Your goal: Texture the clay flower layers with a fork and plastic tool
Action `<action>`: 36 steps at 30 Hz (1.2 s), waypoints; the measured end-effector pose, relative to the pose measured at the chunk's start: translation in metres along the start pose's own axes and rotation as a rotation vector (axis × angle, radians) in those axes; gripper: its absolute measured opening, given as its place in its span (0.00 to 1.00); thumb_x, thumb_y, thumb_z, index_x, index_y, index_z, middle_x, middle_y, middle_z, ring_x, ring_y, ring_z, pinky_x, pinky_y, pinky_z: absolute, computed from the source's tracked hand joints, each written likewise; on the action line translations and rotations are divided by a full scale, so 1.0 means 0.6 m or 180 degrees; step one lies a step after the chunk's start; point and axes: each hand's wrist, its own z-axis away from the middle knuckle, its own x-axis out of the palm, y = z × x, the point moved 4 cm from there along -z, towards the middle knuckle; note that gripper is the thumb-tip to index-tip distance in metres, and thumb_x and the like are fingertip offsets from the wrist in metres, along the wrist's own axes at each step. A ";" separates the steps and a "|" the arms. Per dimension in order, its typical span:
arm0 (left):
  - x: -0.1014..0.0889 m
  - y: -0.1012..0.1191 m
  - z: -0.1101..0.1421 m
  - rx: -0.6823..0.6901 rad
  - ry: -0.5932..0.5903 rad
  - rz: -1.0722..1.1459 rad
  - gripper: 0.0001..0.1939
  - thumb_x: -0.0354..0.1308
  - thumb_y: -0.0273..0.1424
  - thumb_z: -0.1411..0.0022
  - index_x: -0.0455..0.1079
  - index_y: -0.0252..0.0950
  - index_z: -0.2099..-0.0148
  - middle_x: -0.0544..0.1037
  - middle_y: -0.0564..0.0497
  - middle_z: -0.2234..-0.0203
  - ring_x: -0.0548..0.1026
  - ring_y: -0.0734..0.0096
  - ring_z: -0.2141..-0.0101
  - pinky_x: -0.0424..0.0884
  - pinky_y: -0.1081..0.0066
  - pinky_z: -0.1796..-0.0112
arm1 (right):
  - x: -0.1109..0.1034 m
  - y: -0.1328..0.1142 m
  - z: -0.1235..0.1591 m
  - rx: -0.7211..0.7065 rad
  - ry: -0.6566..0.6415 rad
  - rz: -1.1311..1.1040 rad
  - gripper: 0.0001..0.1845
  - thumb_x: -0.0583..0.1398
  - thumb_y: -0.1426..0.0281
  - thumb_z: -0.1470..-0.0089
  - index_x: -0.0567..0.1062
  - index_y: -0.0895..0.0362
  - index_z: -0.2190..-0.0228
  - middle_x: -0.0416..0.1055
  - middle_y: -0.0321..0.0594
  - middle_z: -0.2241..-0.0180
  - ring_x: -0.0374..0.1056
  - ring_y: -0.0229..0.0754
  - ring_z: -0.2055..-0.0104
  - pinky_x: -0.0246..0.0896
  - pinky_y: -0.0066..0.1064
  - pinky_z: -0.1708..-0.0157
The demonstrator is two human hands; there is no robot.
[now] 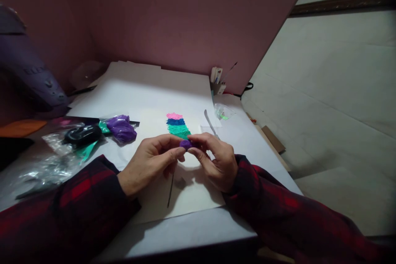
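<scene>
My left hand [157,157] and my right hand [216,160] meet over the pale sheet [198,200]. Between their thumbs and fingertips they pinch a small lump of purple modelling clay [185,144]. Just beyond the fingers lies a ridged strip of clay, pink [175,116] at the far end, then dark blue [176,122], then green [178,130]. Its near end is hidden by the hands. A thin dark stick [170,192] shows below my left fingers; whether they touch it I cannot tell. A slim metal tool [210,121] lies past my right hand.
Clear bags at left hold purple clay [121,128] and black clay [83,135]. A small clear bag [223,111] lies at right. Behind it a holder [218,86] with pens stands against the wall. Large white sheets [154,84] cover the back; a lilac container [34,74] stands far left.
</scene>
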 end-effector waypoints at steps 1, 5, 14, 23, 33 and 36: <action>0.001 0.001 0.000 0.0010 -0.0020 0.0002 0.10 0.59 0.34 0.43 0.70 0.32 0.63 0.71 0.54 0.79 0.65 0.80 0.83 0.61 0.78 0.82 | 0.000 0.002 0.001 0.0070 0.0024 0.0034 0.12 0.59 0.74 0.45 0.70 0.59 0.57 0.73 0.43 0.66 0.69 0.38 0.67 0.69 0.32 0.69; -0.001 0.002 0.000 -0.0023 -0.0013 0.0139 0.09 0.57 0.35 0.41 0.68 0.33 0.68 0.71 0.55 0.79 0.65 0.81 0.83 0.60 0.79 0.82 | 0.000 0.003 0.003 0.0038 0.0088 0.0008 0.14 0.62 0.70 0.48 0.69 0.58 0.58 0.72 0.40 0.69 0.67 0.36 0.73 0.68 0.31 0.73; -0.002 -0.004 -0.004 -0.0019 0.0013 0.0133 0.11 0.61 0.34 0.45 0.69 0.33 0.62 0.71 0.55 0.80 0.64 0.80 0.84 0.60 0.78 0.82 | 0.000 -0.002 -0.003 -0.0140 0.0019 0.0096 0.08 0.57 0.75 0.45 0.71 0.58 0.61 0.71 0.41 0.69 0.67 0.38 0.69 0.68 0.32 0.70; -0.002 -0.001 -0.003 0.0066 -0.0143 -0.0138 0.08 0.58 0.33 0.42 0.69 0.32 0.66 0.70 0.56 0.81 0.66 0.80 0.82 0.62 0.79 0.82 | 0.002 -0.003 -0.004 -0.0138 -0.0109 -0.0024 0.08 0.55 0.76 0.43 0.71 0.59 0.60 0.72 0.42 0.68 0.67 0.38 0.66 0.67 0.33 0.68; 0.000 0.001 -0.001 0.0240 -0.0242 -0.0357 0.07 0.55 0.33 0.40 0.67 0.33 0.67 0.68 0.56 0.81 0.63 0.80 0.82 0.59 0.78 0.81 | 0.006 -0.002 -0.001 -0.0112 -0.0157 -0.0144 0.08 0.58 0.75 0.45 0.72 0.61 0.62 0.71 0.41 0.70 0.64 0.34 0.73 0.63 0.28 0.75; -0.001 0.000 0.000 0.0230 -0.0147 -0.0340 0.07 0.55 0.32 0.40 0.67 0.34 0.68 0.68 0.56 0.81 0.63 0.80 0.82 0.59 0.78 0.81 | 0.006 -0.002 0.000 0.0015 -0.0151 -0.0164 0.07 0.58 0.75 0.46 0.72 0.61 0.63 0.70 0.39 0.72 0.63 0.34 0.74 0.62 0.27 0.75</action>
